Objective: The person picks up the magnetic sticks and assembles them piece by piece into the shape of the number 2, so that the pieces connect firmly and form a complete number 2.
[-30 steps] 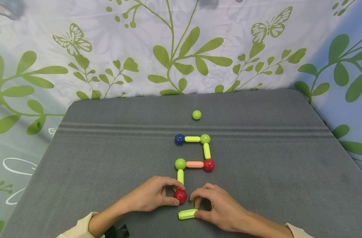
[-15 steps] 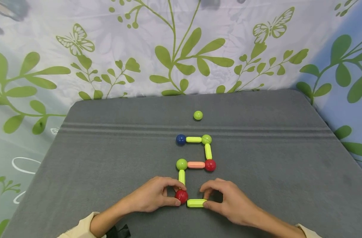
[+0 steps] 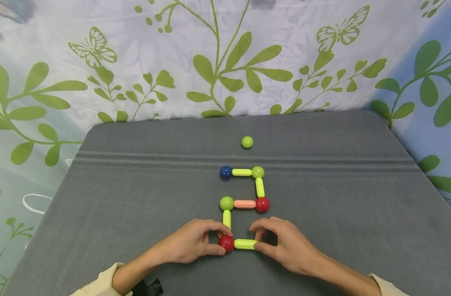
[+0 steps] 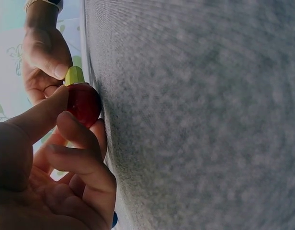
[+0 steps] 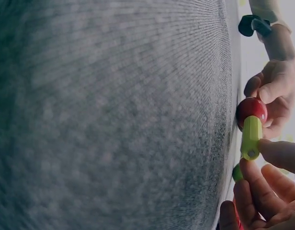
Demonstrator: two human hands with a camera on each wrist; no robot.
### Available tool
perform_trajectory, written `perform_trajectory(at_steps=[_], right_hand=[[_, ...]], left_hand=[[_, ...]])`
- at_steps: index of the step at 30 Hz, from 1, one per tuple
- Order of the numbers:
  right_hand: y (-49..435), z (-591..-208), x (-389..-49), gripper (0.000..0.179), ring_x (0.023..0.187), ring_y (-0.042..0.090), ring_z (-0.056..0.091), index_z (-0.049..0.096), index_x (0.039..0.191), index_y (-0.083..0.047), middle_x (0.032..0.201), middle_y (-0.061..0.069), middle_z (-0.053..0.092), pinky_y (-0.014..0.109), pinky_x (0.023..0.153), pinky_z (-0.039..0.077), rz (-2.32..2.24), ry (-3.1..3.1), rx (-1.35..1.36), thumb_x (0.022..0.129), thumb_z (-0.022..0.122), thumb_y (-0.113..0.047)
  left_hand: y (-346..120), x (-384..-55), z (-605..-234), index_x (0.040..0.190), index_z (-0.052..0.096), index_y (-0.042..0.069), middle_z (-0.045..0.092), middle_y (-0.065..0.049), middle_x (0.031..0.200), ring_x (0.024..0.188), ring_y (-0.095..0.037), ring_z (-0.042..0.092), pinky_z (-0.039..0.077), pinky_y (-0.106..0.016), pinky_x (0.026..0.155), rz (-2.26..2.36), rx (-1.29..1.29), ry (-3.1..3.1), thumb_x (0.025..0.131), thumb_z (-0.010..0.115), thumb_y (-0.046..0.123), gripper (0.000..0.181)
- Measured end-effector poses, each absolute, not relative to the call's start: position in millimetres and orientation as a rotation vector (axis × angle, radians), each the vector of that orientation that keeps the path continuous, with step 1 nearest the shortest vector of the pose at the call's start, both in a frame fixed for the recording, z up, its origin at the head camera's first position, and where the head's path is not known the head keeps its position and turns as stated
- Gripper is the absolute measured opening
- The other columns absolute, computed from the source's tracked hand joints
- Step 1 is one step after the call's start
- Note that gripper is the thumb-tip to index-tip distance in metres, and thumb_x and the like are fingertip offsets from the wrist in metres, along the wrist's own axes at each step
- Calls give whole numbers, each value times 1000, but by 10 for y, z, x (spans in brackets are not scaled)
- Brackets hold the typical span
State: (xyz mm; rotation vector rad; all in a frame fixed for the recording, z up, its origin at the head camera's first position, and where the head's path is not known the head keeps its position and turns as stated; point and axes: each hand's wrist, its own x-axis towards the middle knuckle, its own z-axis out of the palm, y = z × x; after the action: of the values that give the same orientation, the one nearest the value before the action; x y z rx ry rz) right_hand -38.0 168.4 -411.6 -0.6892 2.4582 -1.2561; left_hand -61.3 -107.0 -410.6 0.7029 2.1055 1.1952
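My left hand (image 3: 192, 241) pinches a red ball (image 3: 227, 244) between thumb and fingers at the near end of a ball-and-rod chain. In the right hand (image 3: 288, 246), thumb and fingers pinch the outer end of a yellow-green rod (image 3: 245, 244). That rod's left end meets the red ball's right side. From the ball, another yellow-green rod (image 3: 226, 220) leads away to a green ball (image 3: 226, 204). The right wrist view shows the held rod (image 5: 252, 136) end-on, with a small metal dot in its tip, against the red ball (image 5: 252, 110).
The chain continues through an orange rod (image 3: 245, 204), a second red ball (image 3: 262, 204), a yellow-green rod (image 3: 260, 187), a green ball (image 3: 258, 172) and a rod to a blue ball (image 3: 226, 172). A loose green ball (image 3: 247, 142) lies farther back on the grey table (image 3: 136, 193).
The right hand has brought the yellow-green rod up from below right of the red ball, straightened it and set its end against the ball. The left hand has kept its grip.
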Motion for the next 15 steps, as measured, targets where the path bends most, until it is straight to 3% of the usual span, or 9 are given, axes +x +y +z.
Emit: perform_trajectory(at_steps=[8,15], right_hand=[[1682,-4110,-387,22,85,5,56,69,109,-21,86,-20,60,30,75,48,-1242,2471,-676,89,76,-21],[1666,-4100,-393,21,85,5,56,69,108,-20,86,-20,60,30,74,48,-1245,2476,-673,89,76,-21]], left_hand=[[-1079,-626,-4089,115,70,20,63,12,91,47,-1,41,35,-18,46,1191,702,2093,89,77,19,27],[-1096,-632,-4077,115,70,20,57,10,74,46,-1,39,34,-19,45,1195,698,2087,89,76,20,27]])
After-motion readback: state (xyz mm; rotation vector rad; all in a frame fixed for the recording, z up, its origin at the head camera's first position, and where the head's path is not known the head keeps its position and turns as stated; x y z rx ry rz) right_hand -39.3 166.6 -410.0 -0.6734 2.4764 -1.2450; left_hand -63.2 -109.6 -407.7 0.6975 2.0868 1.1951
